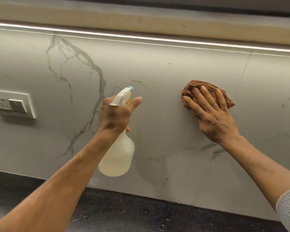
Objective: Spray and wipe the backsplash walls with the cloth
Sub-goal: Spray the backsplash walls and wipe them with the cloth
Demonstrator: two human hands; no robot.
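Against backsplash (157, 72), right hand (213, 118) presses cloth (191, 88).

A rust-brown cloth (208, 96), bunched into a wad, sits pressed flat against the pale grey, dark-veined marble backsplash (157, 72), while a translucent spray bottle (119, 153) with a white trigger head and blue nozzle tip is tilted, nozzle aimed at that wall.
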